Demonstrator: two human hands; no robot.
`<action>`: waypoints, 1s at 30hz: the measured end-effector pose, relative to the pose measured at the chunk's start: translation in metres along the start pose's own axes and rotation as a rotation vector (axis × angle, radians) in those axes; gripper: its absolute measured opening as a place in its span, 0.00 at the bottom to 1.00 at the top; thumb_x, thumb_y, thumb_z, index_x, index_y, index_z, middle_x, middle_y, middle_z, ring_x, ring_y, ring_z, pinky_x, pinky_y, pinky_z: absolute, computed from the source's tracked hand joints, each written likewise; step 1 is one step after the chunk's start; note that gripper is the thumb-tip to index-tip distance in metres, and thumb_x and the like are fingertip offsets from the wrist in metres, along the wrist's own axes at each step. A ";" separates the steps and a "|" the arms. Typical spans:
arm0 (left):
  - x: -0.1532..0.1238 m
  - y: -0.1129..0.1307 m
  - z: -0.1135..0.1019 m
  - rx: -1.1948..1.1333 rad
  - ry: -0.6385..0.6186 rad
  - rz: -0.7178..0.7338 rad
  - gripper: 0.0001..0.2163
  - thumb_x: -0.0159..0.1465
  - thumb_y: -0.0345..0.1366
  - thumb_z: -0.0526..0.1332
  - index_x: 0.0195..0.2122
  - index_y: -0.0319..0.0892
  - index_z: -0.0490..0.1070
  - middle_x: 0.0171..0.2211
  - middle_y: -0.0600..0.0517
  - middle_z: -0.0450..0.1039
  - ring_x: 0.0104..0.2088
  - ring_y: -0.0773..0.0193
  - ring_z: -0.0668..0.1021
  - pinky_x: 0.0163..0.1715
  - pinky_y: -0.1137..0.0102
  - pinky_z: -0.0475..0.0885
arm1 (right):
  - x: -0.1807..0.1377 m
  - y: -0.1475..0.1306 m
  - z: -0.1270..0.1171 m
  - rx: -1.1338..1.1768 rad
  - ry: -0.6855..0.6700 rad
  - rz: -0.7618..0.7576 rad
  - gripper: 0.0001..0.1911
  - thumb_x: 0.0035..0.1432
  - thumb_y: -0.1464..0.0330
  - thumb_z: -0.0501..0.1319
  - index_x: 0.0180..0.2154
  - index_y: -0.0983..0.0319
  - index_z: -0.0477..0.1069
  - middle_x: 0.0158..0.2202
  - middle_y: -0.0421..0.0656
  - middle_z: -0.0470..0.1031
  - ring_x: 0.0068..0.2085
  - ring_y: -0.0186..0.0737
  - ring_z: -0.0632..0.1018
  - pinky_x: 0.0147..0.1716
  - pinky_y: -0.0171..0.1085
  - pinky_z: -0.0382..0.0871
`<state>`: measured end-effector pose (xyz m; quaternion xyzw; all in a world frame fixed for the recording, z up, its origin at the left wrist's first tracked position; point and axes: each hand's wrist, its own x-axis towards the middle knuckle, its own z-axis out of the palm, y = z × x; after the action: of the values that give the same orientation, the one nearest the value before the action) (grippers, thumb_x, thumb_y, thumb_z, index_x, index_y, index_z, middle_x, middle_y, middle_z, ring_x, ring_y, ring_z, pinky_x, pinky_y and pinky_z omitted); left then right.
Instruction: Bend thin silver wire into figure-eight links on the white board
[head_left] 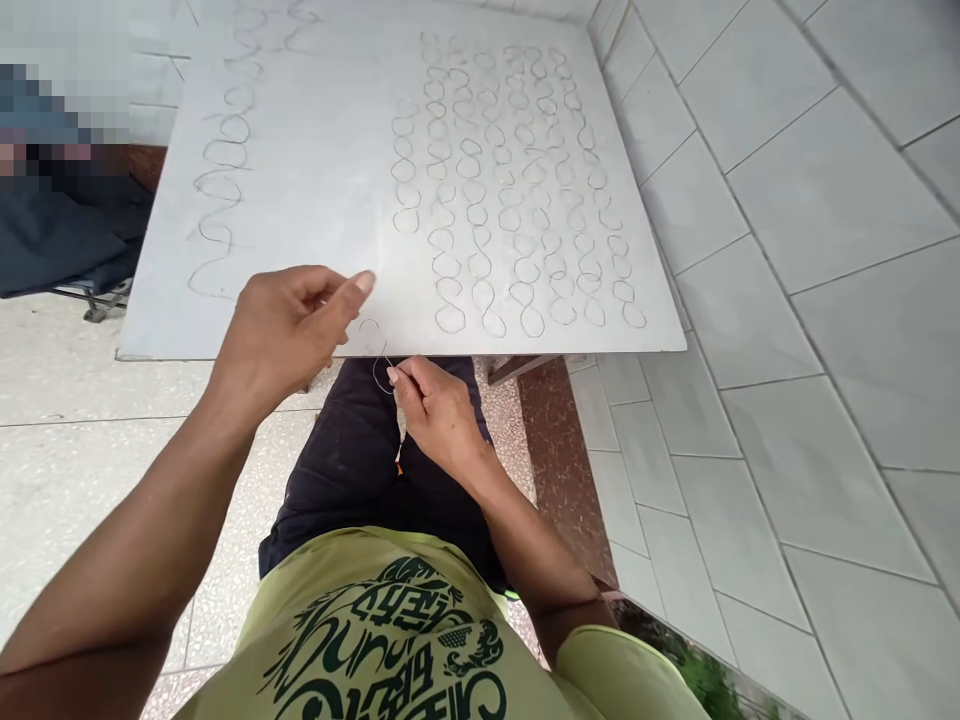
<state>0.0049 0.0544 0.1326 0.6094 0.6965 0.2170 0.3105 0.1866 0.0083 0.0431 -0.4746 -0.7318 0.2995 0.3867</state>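
From here I can't tell whether the left hand (281, 315), thumb and fingers curled close, pinches anything; the far-left corner is blurred over. The curly dark lettering on the yellow-green shirt (397, 640) is too stylised and cut off to read surely. The right hand (439, 412) grips a thin looped wire (375, 372), which sticks out between both hands at the white board's (322, 190) near edge.

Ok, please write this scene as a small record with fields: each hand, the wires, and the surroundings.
Right hand: pinches a thin looped wire
Left hand: by the near edge of the white tabletop, fingers curled; whether it holds anything is unclear
Tabletop, right side: columns of figure-eight wires
Tabletop, left side: wavy wires
Right of tabletop: tiled wall
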 end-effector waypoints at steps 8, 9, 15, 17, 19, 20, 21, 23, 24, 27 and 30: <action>-0.025 -0.063 0.024 -0.382 -0.313 -0.086 0.17 0.62 0.57 0.67 0.40 0.50 0.82 0.32 0.50 0.80 0.24 0.63 0.75 0.24 0.67 0.70 | -0.009 0.021 -0.002 0.468 -0.128 0.256 0.16 0.72 0.56 0.57 0.35 0.59 0.70 0.25 0.36 0.70 0.25 0.32 0.68 0.26 0.32 0.61; -0.027 -0.064 0.027 -0.433 -0.381 -0.079 0.16 0.61 0.55 0.68 0.42 0.51 0.83 0.33 0.50 0.81 0.25 0.63 0.76 0.25 0.67 0.71 | -0.010 0.022 0.000 0.484 -0.136 0.260 0.16 0.72 0.56 0.57 0.35 0.59 0.70 0.25 0.36 0.70 0.24 0.32 0.68 0.25 0.32 0.61; -0.032 -0.072 0.050 -0.746 -0.428 -0.100 0.11 0.61 0.47 0.71 0.42 0.49 0.84 0.35 0.49 0.81 0.31 0.62 0.79 0.28 0.68 0.76 | -0.009 0.021 0.008 0.390 -0.118 0.208 0.07 0.72 0.64 0.56 0.40 0.59 0.68 0.27 0.35 0.71 0.25 0.32 0.70 0.28 0.32 0.63; -0.032 -0.076 0.056 -0.784 -0.404 -0.095 0.11 0.61 0.45 0.72 0.41 0.47 0.84 0.37 0.48 0.82 0.35 0.60 0.81 0.33 0.66 0.79 | -0.007 0.019 0.012 0.272 -0.091 0.176 0.05 0.72 0.66 0.55 0.42 0.58 0.68 0.27 0.35 0.72 0.26 0.33 0.71 0.30 0.33 0.64; -0.033 -0.080 0.061 -0.790 -0.396 -0.070 0.11 0.61 0.44 0.72 0.41 0.45 0.85 0.38 0.47 0.83 0.37 0.58 0.82 0.37 0.64 0.81 | -0.005 0.019 0.016 0.132 -0.059 0.153 0.08 0.72 0.66 0.53 0.39 0.59 0.67 0.27 0.36 0.71 0.27 0.34 0.71 0.31 0.33 0.63; -0.033 -0.081 0.062 -0.783 -0.391 -0.049 0.11 0.61 0.43 0.73 0.41 0.45 0.85 0.39 0.47 0.83 0.38 0.58 0.82 0.39 0.63 0.81 | -0.005 0.019 0.019 0.057 -0.042 0.146 0.10 0.73 0.65 0.53 0.37 0.59 0.67 0.27 0.37 0.71 0.27 0.35 0.71 0.31 0.34 0.62; -0.034 -0.083 0.064 -0.771 -0.387 -0.026 0.11 0.61 0.43 0.73 0.41 0.45 0.85 0.40 0.47 0.83 0.37 0.59 0.82 0.40 0.64 0.81 | -0.004 0.019 0.022 -0.015 -0.024 0.144 0.11 0.73 0.65 0.53 0.35 0.59 0.66 0.26 0.38 0.70 0.27 0.35 0.71 0.31 0.34 0.62; -0.036 -0.085 0.067 -0.751 -0.372 0.017 0.10 0.61 0.42 0.73 0.41 0.45 0.85 0.41 0.47 0.83 0.36 0.61 0.82 0.40 0.65 0.81 | -0.004 0.021 0.026 -0.112 0.017 0.150 0.14 0.72 0.66 0.52 0.31 0.59 0.64 0.25 0.38 0.69 0.27 0.36 0.70 0.31 0.35 0.61; -0.038 -0.086 0.068 -0.749 -0.360 0.032 0.09 0.62 0.42 0.72 0.41 0.45 0.85 0.42 0.47 0.82 0.35 0.62 0.82 0.39 0.65 0.81 | -0.004 0.022 0.029 -0.113 0.043 0.163 0.15 0.72 0.66 0.52 0.30 0.59 0.64 0.24 0.39 0.69 0.26 0.36 0.70 0.31 0.36 0.61; -0.043 -0.089 0.074 -0.767 -0.277 0.054 0.09 0.63 0.41 0.72 0.42 0.46 0.85 0.43 0.48 0.81 0.35 0.62 0.82 0.38 0.66 0.81 | -0.005 0.026 0.035 0.115 0.132 0.272 0.16 0.73 0.64 0.53 0.30 0.59 0.65 0.23 0.38 0.72 0.25 0.35 0.72 0.29 0.35 0.64; -0.048 -0.090 0.080 -0.767 -0.164 0.100 0.09 0.64 0.39 0.71 0.44 0.46 0.85 0.42 0.48 0.80 0.34 0.64 0.82 0.38 0.66 0.81 | -0.003 0.031 0.041 0.502 0.177 0.464 0.17 0.72 0.58 0.55 0.31 0.59 0.68 0.23 0.37 0.75 0.19 0.32 0.71 0.22 0.33 0.64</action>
<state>-0.0007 -0.0140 0.0221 0.4975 0.5072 0.4270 0.5594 0.1671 0.0141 -0.0044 -0.5424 -0.4719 0.5075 0.4749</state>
